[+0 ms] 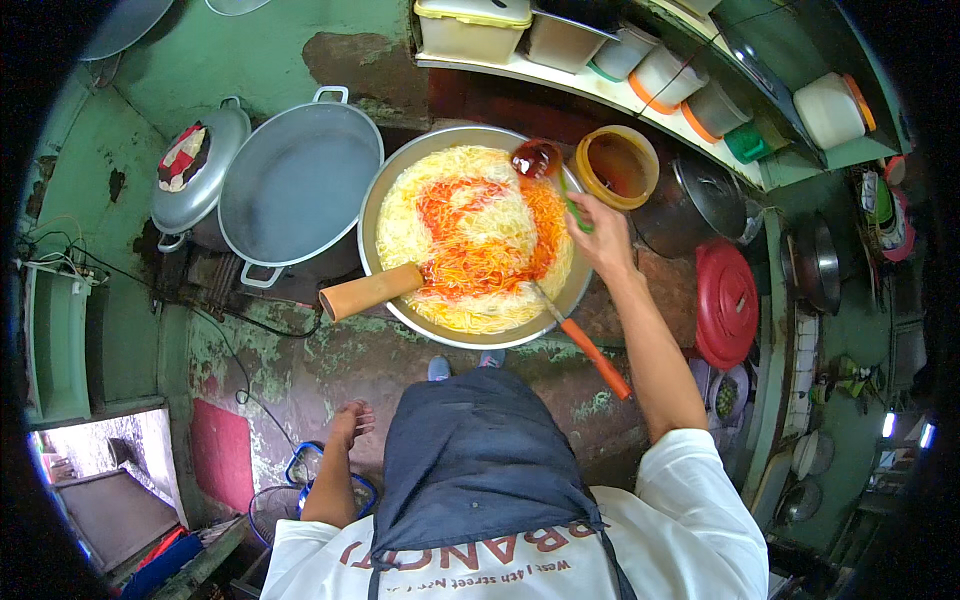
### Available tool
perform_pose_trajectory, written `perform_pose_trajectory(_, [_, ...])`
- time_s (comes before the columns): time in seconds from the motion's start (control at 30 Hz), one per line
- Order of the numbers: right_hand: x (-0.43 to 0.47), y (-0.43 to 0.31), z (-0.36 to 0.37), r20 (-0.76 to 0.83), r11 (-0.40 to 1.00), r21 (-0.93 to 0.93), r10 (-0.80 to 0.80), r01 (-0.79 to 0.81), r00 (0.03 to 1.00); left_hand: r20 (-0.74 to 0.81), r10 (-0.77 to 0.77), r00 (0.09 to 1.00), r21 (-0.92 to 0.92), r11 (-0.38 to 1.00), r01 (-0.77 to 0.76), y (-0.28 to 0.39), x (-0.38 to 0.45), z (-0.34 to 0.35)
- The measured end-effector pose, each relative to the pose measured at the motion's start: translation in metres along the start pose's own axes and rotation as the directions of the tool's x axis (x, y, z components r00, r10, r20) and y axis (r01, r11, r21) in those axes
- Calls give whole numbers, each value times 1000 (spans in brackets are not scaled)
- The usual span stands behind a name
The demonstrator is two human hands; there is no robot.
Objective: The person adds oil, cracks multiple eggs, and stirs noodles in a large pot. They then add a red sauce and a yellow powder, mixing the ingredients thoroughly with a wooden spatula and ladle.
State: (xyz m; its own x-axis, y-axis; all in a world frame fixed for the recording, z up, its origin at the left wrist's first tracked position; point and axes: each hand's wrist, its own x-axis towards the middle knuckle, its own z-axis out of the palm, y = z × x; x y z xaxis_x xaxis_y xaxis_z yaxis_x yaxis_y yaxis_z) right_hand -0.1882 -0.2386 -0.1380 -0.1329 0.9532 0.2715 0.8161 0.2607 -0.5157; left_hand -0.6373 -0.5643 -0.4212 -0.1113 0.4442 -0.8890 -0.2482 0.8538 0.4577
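My right hand (602, 234) grips the green handle (574, 206) of a ladle (536, 159) filled with dark red sauce. The ladle's bowl is over the upper right rim area of a wide metal pan (373, 244). Pale yellow, noodle-like strands (474, 319) fill the pan, streaked with red-orange sauce (472, 262). Two utensils rest in it: one with a thick tan handle (371, 292) at the left, one with an orange handle (596, 360) at the lower right. Hanging low beside the dark apron (480, 450), my left hand (352, 421) holds nothing, its fingers loosely apart.
Right of the pan stands a sauce-stained tub (615, 166), near a dark lidded pot (697, 199) and a red plastic lid (727, 304). Left are a large metal pot (300, 184) and a lidded pot (202, 165). Containers line a shelf (540, 73) above; a fan (276, 510) stands low left.
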Motion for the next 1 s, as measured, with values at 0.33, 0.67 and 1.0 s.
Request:
perform_pose_trajectory(0.33, [-17, -34, -22, -200, 925, -4, -373, 380, 906, -79, -45, 996, -77, 996, 39, -5, -18, -7])
perform_pose_trajectory(0.67, [-60, -21, -31, 429, 56, 815, 611, -577, 665, 28, -57, 998, 12, 998, 56, 14, 14, 33])
perform_pose_trajectory(1.0, [17, 105, -87, -110, 841, 356, 470, -407, 876, -38, 57, 998, -39, 998, -58, 64, 18, 61])
